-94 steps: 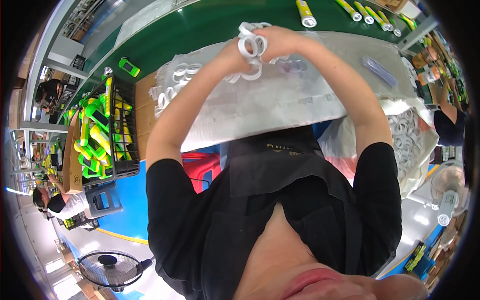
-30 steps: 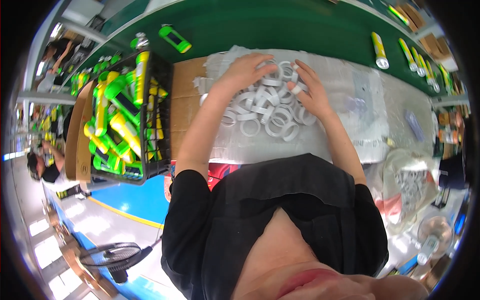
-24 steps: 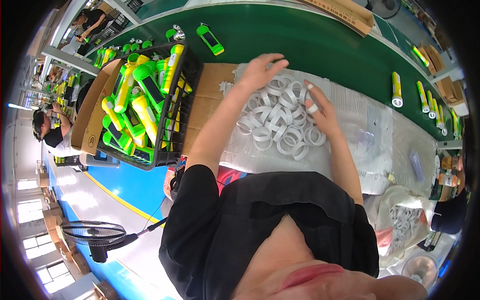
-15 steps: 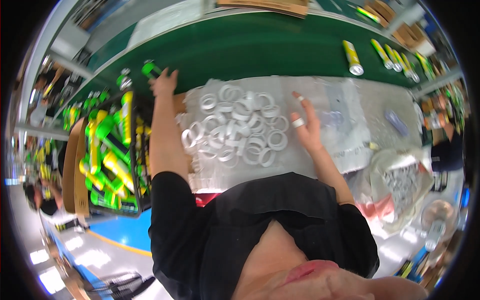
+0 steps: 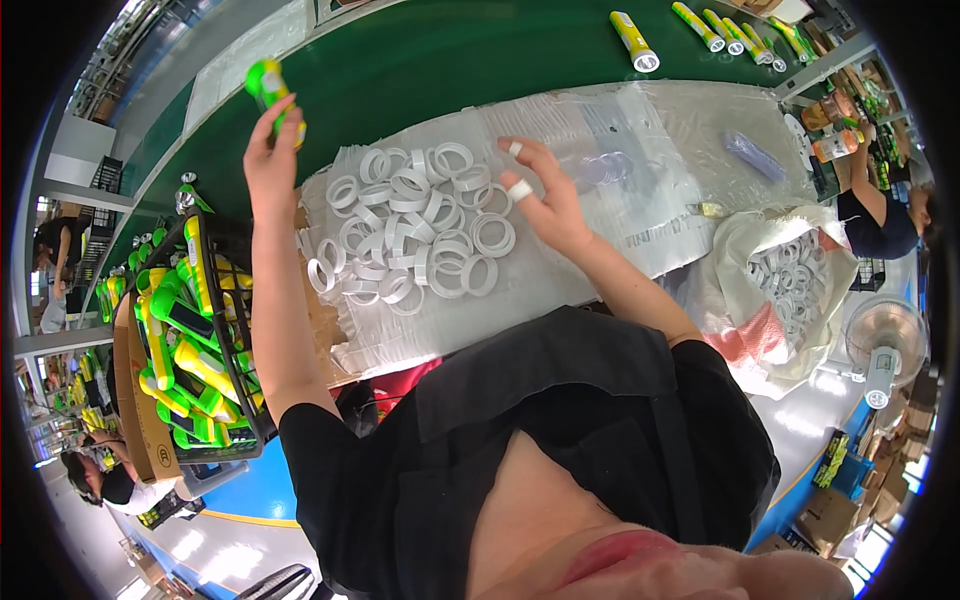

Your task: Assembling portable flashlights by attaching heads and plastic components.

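Observation:
My left hand (image 5: 272, 150) is closed round a green and yellow flashlight (image 5: 266, 78), raised over the green surface at the far left. Tape bands two fingers of my right hand (image 5: 548, 200), which hangs with fingers apart beside a loose pile of white plastic rings (image 5: 410, 225). Nothing shows in that hand. The rings lie on a plastic-covered work surface (image 5: 455, 325) in front of me.
A dark crate (image 5: 228, 335) heaped with green and yellow flashlights stands at left. Several yellow flashlights (image 5: 634, 42) rest at the far right. A white sack (image 5: 730, 270) of rings sits at right, near a fan (image 5: 882, 345). Other people work nearby.
My left hand has taken hold of the flashlight and lifted it off the green surface. My right hand stays open near the rings. The whole view has shifted and turned somewhat.

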The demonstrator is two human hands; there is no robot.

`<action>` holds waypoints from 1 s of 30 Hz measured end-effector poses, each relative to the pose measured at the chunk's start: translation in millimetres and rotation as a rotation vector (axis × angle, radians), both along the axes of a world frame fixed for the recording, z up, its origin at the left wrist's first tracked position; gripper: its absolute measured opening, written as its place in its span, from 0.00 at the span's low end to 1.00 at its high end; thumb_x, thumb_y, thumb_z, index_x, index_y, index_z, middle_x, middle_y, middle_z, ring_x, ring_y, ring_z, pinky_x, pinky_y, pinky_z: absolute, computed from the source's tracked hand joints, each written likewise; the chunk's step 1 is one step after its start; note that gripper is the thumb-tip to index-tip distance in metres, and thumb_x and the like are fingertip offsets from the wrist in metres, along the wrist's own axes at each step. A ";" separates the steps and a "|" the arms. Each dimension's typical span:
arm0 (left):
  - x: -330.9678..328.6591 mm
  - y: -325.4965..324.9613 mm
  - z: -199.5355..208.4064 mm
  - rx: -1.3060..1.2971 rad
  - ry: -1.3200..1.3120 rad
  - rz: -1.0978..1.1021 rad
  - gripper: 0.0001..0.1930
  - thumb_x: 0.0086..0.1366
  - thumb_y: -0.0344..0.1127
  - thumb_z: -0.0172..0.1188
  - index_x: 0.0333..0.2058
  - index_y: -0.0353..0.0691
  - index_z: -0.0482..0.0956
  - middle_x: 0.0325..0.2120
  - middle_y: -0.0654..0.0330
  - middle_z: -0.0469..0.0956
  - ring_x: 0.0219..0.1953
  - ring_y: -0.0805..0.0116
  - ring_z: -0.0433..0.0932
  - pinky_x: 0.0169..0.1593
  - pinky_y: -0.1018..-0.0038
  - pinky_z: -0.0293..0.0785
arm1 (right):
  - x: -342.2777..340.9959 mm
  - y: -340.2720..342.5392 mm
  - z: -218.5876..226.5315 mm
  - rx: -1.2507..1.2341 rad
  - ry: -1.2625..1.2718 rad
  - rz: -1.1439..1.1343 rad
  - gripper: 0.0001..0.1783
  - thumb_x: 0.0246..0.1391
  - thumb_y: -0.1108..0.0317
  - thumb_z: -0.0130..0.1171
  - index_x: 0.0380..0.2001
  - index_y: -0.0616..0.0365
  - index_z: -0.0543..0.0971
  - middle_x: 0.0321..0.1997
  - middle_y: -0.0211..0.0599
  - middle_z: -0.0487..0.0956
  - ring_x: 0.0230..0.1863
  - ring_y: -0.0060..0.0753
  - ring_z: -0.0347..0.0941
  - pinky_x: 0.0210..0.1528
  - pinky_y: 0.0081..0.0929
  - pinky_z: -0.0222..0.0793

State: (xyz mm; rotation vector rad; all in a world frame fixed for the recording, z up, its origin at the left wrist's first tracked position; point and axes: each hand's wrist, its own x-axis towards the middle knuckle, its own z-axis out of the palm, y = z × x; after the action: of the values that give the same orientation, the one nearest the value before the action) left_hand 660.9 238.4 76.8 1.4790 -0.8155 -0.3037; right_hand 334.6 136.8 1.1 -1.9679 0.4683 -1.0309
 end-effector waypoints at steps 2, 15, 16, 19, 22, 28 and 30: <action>-59.0 10.8 20.0 0.021 -0.050 -0.199 0.14 0.65 0.34 0.63 0.50 0.44 0.80 0.33 0.72 0.75 0.32 0.85 0.68 0.37 0.86 0.65 | -0.8 -3.5 5.5 0.371 -0.099 0.096 0.20 0.65 0.66 0.52 0.57 0.61 0.70 0.58 0.38 0.74 0.60 0.32 0.68 0.61 0.30 0.63; -281.0 -6.1 -40.4 0.062 -0.690 -0.743 0.23 0.60 0.37 0.65 0.55 0.48 0.75 0.53 0.43 0.72 0.55 0.45 0.72 0.54 0.59 0.72 | -126.2 -14.4 26.6 1.049 -0.615 -0.042 0.18 0.59 0.60 0.59 0.47 0.59 0.71 0.38 0.41 0.78 0.37 0.34 0.76 0.43 0.34 0.74; -281.2 -24.2 -44.7 0.069 -0.691 -0.746 0.23 0.60 0.37 0.65 0.55 0.48 0.75 0.53 0.43 0.72 0.55 0.45 0.72 0.54 0.59 0.72 | -139.2 -15.9 20.2 1.024 -0.634 -0.095 0.18 0.59 0.60 0.59 0.47 0.58 0.71 0.37 0.40 0.77 0.36 0.34 0.76 0.42 0.33 0.74; -275.3 -74.4 -64.8 0.111 -0.714 -0.606 0.26 0.63 0.41 0.62 0.59 0.46 0.70 0.57 0.43 0.68 0.58 0.46 0.69 0.58 0.58 0.68 | -162.3 -13.7 11.4 1.051 -0.600 -0.133 0.23 0.61 0.56 0.56 0.52 0.60 0.70 0.37 0.39 0.77 0.37 0.33 0.74 0.44 0.34 0.73; -285.2 -100.7 -93.5 0.216 -0.871 -0.515 0.31 0.65 0.48 0.58 0.62 0.42 0.64 0.61 0.42 0.63 0.62 0.44 0.64 0.61 0.56 0.64 | -172.0 -6.7 13.6 1.056 -0.606 -0.129 0.21 0.61 0.54 0.56 0.49 0.59 0.70 0.36 0.39 0.77 0.35 0.32 0.75 0.40 0.31 0.73; -280.0 -91.0 -97.2 0.397 -0.982 -0.488 0.35 0.64 0.51 0.58 0.63 0.38 0.61 0.63 0.43 0.61 0.66 0.45 0.59 0.66 0.56 0.58 | -181.5 -1.5 4.7 0.960 -0.509 0.003 0.22 0.63 0.53 0.54 0.49 0.59 0.67 0.35 0.41 0.77 0.32 0.31 0.75 0.35 0.26 0.70; -274.7 -90.0 -79.3 0.250 -0.653 -0.515 0.31 0.67 0.50 0.56 0.62 0.38 0.65 0.62 0.47 0.65 0.63 0.50 0.66 0.63 0.61 0.63 | -176.4 1.2 7.6 0.961 -0.463 0.114 0.22 0.62 0.53 0.55 0.49 0.59 0.67 0.36 0.41 0.77 0.33 0.31 0.75 0.36 0.27 0.70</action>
State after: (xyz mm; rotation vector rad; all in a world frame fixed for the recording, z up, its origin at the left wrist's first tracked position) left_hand 386.2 148.3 -2.5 1.6014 -1.7454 -0.3130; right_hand 158.2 138.0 8.6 -0.8656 0.4606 -0.9029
